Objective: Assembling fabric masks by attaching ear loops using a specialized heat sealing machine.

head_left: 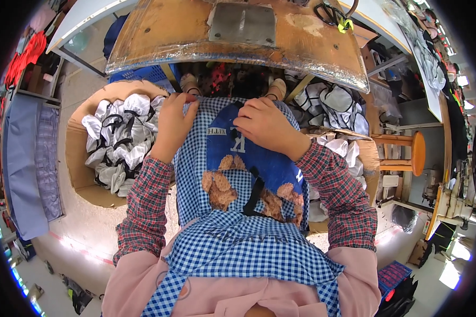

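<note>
A blue-and-white checked apron (190, 164) with a worn blue patch (217, 150) covers my lap. My left hand (177, 119) is at the apron's far left edge, fingers bent and drawn together; what they hold, if anything, is hidden. Over the upper part of the patch, my right hand (264, 124) curls its fingers inward. A small dark bit shows by its fingertips, too little to name. Lower down, a black strap (255, 195) lies across the apron. Brown, peeling areas spread around the patch's lower edge.
Ahead stands a wooden bench (174, 31) with a plastic-wrapped edge and a metal plate (243, 24). A cardboard box (76, 164) of white fabric pieces with black straps (124, 132) is at my left. Similar pieces (336, 108) fill the right side, near a wooden stool (418, 153).
</note>
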### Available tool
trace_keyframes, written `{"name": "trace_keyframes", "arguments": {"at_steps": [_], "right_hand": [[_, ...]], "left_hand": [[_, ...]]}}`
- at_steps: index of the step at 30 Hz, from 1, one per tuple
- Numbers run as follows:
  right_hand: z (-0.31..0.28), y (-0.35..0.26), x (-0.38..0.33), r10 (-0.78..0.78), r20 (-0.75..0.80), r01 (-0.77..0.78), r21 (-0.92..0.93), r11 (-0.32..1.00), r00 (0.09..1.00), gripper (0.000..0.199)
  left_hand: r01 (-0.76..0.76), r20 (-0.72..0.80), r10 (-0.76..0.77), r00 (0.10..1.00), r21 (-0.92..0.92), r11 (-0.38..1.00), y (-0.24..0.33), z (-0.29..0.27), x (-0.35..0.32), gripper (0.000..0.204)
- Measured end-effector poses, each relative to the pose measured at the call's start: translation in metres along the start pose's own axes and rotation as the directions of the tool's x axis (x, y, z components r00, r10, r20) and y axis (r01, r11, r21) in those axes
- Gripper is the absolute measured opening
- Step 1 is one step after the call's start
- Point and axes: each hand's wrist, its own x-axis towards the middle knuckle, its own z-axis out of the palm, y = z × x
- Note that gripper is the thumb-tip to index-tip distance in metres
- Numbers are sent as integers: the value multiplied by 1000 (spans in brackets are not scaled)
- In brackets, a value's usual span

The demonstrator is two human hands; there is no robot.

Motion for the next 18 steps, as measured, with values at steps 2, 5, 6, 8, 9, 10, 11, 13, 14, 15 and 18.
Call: {"name": "trace_keyframes", "arguments": {"at_steps": [2,5,6,8,9,10,11,13,14,15,18], "right_hand": [[-10,-14,-4,6,150,-10,29,1000,989,17],[-8,-38,-26,-17,358,-1,48,999,933,11],[-3,-47,-35,-39,422,20,50,999,906,10],[7,-56,-48,-36,393,44,-10,999,919,9],[10,-57,-49,-59,387,72,-19,997,920,8],[12,-57,-49,-84,382,102,-28,994,920,8],[12,-54,-49,-85,381,105,-32,994,921,8],[5,-48,-45,-35,406,28,24,999,913,8],[1,-41,-42,-37,406,30,22,999,913,8],[-9,-33,-34,16,331,-7,-28,1000,944,10],[-25,1,-14,221,5,-221,-35,975,975,14]], "left_hand": [[-48,32,49,998,-16,999,13,-9,-4,13],[-39,28,40,999,-38,999,12,-13,-12,12],[-26,19,27,999,-60,998,13,-14,-14,11],[-65,20,67,998,-89,994,22,-11,-14,11],[-104,16,106,994,-114,988,25,-10,-13,10],[-106,12,108,994,-114,988,26,-9,-12,10],[-106,29,109,994,-106,989,25,-8,-11,11],[-98,26,101,995,-112,989,25,-10,-11,10],[-99,23,102,995,-111,989,22,-12,-11,10],[-93,-3,93,996,-98,991,17,-14,-12,10],[-45,-35,42,998,-89,995,3,-20,-17,10]]}}
